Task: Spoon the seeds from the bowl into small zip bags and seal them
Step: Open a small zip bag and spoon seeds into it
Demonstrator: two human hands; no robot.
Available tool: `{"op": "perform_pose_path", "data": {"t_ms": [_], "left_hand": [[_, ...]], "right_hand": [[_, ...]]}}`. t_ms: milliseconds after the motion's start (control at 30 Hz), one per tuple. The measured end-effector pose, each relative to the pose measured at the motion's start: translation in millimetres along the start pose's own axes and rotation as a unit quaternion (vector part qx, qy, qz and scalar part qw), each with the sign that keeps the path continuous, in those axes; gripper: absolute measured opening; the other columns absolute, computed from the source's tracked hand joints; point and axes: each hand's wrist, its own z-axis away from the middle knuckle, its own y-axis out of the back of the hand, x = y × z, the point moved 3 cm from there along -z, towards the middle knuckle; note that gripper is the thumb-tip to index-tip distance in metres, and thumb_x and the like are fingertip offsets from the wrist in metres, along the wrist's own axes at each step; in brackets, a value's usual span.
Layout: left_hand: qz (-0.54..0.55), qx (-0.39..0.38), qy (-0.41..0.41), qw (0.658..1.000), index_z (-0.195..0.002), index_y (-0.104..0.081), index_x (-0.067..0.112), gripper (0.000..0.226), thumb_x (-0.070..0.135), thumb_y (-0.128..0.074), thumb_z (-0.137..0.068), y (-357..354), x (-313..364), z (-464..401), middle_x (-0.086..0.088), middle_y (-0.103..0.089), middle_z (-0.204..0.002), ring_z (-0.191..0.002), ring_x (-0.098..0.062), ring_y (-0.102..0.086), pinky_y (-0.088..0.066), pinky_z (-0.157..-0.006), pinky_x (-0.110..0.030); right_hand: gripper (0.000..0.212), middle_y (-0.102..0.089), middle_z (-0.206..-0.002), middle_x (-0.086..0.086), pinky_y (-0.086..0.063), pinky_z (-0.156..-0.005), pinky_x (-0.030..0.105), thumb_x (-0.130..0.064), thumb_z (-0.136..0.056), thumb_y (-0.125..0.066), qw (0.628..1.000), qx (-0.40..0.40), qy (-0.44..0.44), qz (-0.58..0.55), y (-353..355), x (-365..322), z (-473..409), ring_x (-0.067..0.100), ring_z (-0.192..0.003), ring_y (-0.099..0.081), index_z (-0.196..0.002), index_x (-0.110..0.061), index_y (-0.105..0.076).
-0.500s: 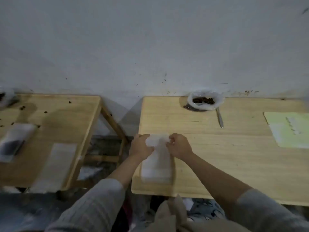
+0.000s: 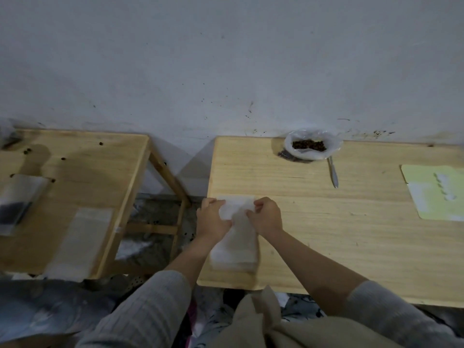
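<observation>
A stack of small clear zip bags (image 2: 236, 249) lies at the near left corner of the right wooden table (image 2: 351, 222). My left hand (image 2: 211, 222) and my right hand (image 2: 267, 217) both pinch the top end of the uppermost bag, one on each side of its mouth. At the back of that table, against the wall, stands a bowl (image 2: 312, 146) lined with clear plastic and holding dark seeds. A metal spoon (image 2: 333, 174) lies on the wood just in front of the bowl, handle toward me.
A pale yellow-green sheet (image 2: 437, 194) lies at the right edge of the table. A second wooden table (image 2: 80, 172) stands to the left with a filled bag (image 2: 17, 204), an empty bag (image 2: 82, 237) and scattered seeds. A gap of floor separates the two tables.
Both hands stay at the top of the bag; the fingers have shifted slightly along its mouth. Nothing else has moved.
</observation>
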Motion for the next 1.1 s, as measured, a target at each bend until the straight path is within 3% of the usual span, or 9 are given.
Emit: {"op": "perform_pose_path", "data": {"t_ms": [200, 300, 533, 667, 800, 900, 1000, 1100], "left_hand": [[0.014, 0.014, 0.004, 1.0, -0.135, -0.049, 0.021, 0.06, 0.026, -0.071, -0.079, -1.6, -1.0, 5.0, -0.002, -0.036, -0.139, -0.122, -0.024, -0.038, -0.029, -0.099, -0.023], [0.017, 0.024, -0.005, 1.0, -0.134, -0.05, 0.021, 0.06, 0.026, -0.072, -0.078, -1.9, -0.6, 6.7, -0.002, -0.038, -0.139, -0.124, -0.022, -0.038, -0.025, -0.102, -0.023], [0.049, 0.038, -0.02, 0.998, -0.132, -0.052, 0.018, 0.063, 0.022, -0.075, -0.074, -0.4, -0.5, 9.9, -0.005, -0.04, -0.137, -0.126, -0.021, -0.04, -0.027, -0.106, -0.026], [0.127, 0.057, 0.0, 0.99, -0.131, -0.053, 0.013, 0.059, 0.01, -0.074, -0.076, 5.2, -0.8, 13.8, -0.01, -0.04, -0.136, -0.123, -0.025, -0.043, -0.032, -0.091, -0.014], [0.202, 0.104, 0.016, 0.974, -0.125, -0.058, 0.013, 0.045, 0.009, -0.07, -0.082, 16.6, 2.4, 22.0, -0.006, -0.05, -0.125, -0.113, -0.02, -0.051, -0.042, -0.093, -0.024], [0.292, 0.122, 0.045, 0.948, -0.108, -0.063, 0.014, 0.027, 0.005, -0.068, -0.083, 21.7, 0.8, 27.8, -0.003, -0.054, -0.115, -0.106, -0.017, -0.056, -0.05, -0.092, -0.033], [0.351, 0.126, 0.061, 0.926, -0.092, -0.06, 0.014, 0.02, 0.002, -0.07, -0.081, 27.0, 1.8, 28.3, -0.001, -0.06, -0.099, -0.095, -0.019, -0.061, -0.053, -0.078, -0.027], [0.348, 0.117, 0.05, 0.929, -0.088, -0.06, 0.011, 0.016, 0.002, -0.071, -0.08, 31.5, 5.8, 27.2, -0.003, -0.062, -0.089, -0.086, -0.017, -0.061, -0.051, -0.074, -0.021]], "right_hand": [[0.029, -0.058, -0.085, -0.001, -0.043, -0.074, 0.022, -0.017, -0.076, -0.076, 0.996, 0.009, -0.023, -0.083, 6.0, -3.9, 0.8, 0.016, -0.083, -0.055, -0.098, -0.009, -0.058], [0.025, -0.054, -0.072, -0.008, -0.039, -0.062, 0.015, -0.015, -0.077, -0.076, 0.993, 0.009, -0.031, -0.116, 6.4, -6.0, 3.4, 0.011, -0.074, -0.054, -0.091, -0.012, -0.056], [0.018, -0.058, -0.064, -0.011, -0.039, -0.055, 0.002, -0.004, -0.08, -0.068, 0.994, 0.028, 0.023, -0.106, 7.1, -11.5, 8.2, 0.008, -0.066, -0.056, -0.07, -0.017, -0.06], [0.015, -0.06, -0.066, -0.011, -0.041, -0.06, 0.005, 0.0, -0.081, -0.065, 0.991, 0.034, 0.024, -0.128, 10.3, -10.4, 10.2, 0.006, -0.067, -0.057, -0.074, -0.013, -0.064], [0.011, -0.062, -0.068, -0.006, -0.047, -0.062, 0.013, -0.002, -0.083, -0.064, 0.985, 0.036, 0.02, -0.169, 15.2, -7.8, 9.9, 0.011, -0.068, -0.059, -0.076, -0.01, -0.066], [0.011, -0.063, -0.068, -0.004, -0.048, -0.057, 0.016, -0.005, -0.084, -0.064, 0.982, 0.031, 0.02, -0.183, 18.1, -6.6, 10.7, 0.012, -0.064, -0.059, -0.076, -0.012, -0.065], [0.01, -0.062, -0.069, -0.005, -0.044, -0.052, 0.01, -0.01, -0.084, -0.068, 0.979, 0.019, 0.024, -0.203, 21.5, -7.7, 12.9, 0.007, -0.062, -0.057, -0.075, -0.012, -0.063], [0.014, -0.064, -0.074, -0.003, -0.049, -0.063, 0.02, -0.015, -0.079, -0.074, 0.974, 0.019, 0.022, -0.224, 26.1, -8.9, 13.4, 0.01, -0.067, -0.059, -0.073, -0.013, -0.063]]}}
